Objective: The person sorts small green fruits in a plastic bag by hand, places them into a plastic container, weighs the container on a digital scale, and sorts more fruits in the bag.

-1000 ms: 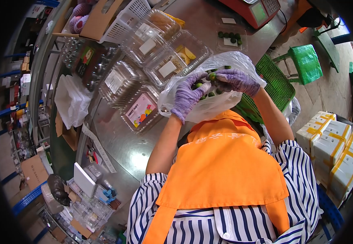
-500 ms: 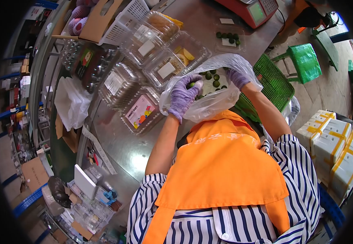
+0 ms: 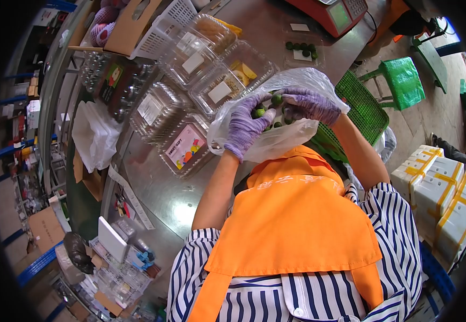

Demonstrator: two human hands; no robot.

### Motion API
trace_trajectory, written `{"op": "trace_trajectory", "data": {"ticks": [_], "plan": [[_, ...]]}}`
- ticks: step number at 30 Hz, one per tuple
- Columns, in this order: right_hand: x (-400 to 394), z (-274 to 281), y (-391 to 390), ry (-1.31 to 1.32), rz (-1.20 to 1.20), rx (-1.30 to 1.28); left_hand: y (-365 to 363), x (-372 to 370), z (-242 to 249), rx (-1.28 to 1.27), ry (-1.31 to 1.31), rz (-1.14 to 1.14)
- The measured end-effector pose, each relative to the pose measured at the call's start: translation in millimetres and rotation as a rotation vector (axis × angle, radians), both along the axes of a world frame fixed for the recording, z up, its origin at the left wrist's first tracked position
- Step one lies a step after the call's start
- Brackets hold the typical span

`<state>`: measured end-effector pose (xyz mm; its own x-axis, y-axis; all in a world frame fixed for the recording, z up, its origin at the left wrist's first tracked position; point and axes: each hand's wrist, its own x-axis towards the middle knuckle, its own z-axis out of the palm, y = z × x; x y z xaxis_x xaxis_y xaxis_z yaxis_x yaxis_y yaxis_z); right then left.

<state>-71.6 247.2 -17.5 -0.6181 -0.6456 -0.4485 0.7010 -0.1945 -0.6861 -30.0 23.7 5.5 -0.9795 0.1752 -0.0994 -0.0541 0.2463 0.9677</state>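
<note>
Both hands wear purple knitted gloves and are inside the mouth of a clear plastic bag (image 3: 276,142) with several small green limes (image 3: 288,121) in it. My left hand (image 3: 245,126) is curled around a few limes (image 3: 258,111) at the bag's left side. My right hand (image 3: 316,105) reaches in from the right, its fingertips on a lime (image 3: 277,100) close to my left fingers. The palm side of my right hand is hidden. Just beyond the bag, a clear tray (image 3: 303,52) holds more limes.
Clear clamshell boxes (image 3: 158,110) are stacked to the left on the metal table (image 3: 155,185), one with a pink label. A red scale (image 3: 332,16) stands at the back. Right of the bag is a green basket (image 3: 361,110); foam boxes (image 3: 437,185) and a green stool (image 3: 401,83) lie beyond.
My right hand has moved left from the bag's right rim into the bag, reaching a lime beside my left hand. My left hand stays around its limes, nearly in place.
</note>
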Motion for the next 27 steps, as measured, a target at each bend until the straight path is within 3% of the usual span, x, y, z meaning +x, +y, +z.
{"op": "trace_trajectory", "data": {"ticks": [6,10,12,13,16,20,27], "plan": [[5,-2,-8,0.031,0.023,0.023,2,1,-3,0.006,0.051,0.007],[6,8,-11,0.186,0.101,0.166,0,0,-11,0.016,0.028,0.014],[8,-1,-17,0.372,0.123,0.293,-2,1,-9,-0.219,-0.013,0.001],[10,-4,-17,0.570,0.254,0.513,-5,2,-8,-0.338,-0.034,-0.005],[21,-13,-8,1.159,0.663,1.180,-16,10,-12,-0.531,-0.095,-0.344],[42,-20,7,1.229,0.705,1.216,-20,20,-10,-0.714,-0.276,-0.754],[57,-58,15,1.308,0.677,1.187,-24,28,-12,-0.725,-0.371,-0.805]]}}
